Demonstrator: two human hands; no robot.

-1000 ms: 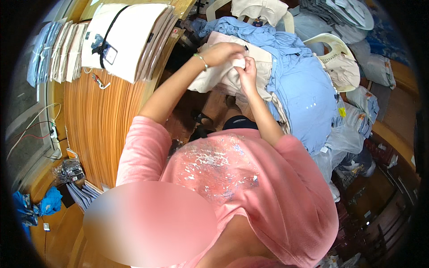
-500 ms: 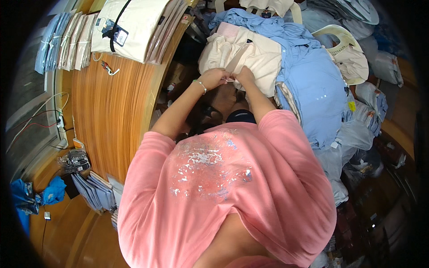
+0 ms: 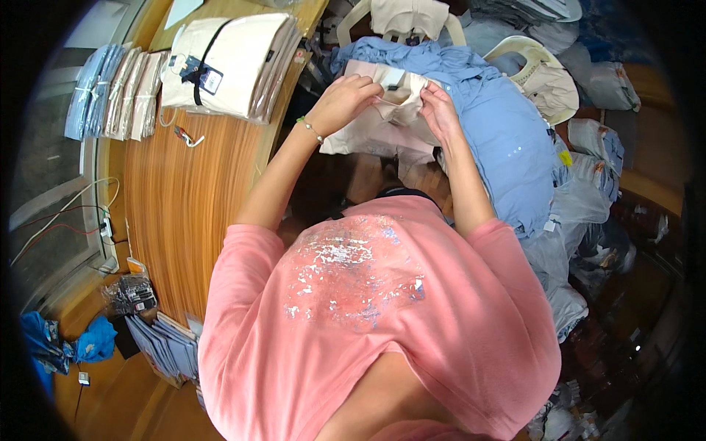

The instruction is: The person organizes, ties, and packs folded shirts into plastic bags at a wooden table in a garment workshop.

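Your left hand and right hand each pinch the collar of the cream garment, far ahead of you. It lies on a blue pile; folded cream garments sit left on the wooden table.

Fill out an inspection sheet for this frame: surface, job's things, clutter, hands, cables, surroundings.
Surface: wooden table at the left, its middle bare.
Job's things: cream garment held up by its top edge over a blue garment pile.
Clutter: folded cream stack and bagged folded pieces at the table's far end; bagged clothes piled at the right.
Hands: left hand and right hand both pinch the cream garment.
Cables: wires along the table's left edge.
Surroundings: blue cloth and flat dark packs on the floor, lower left.
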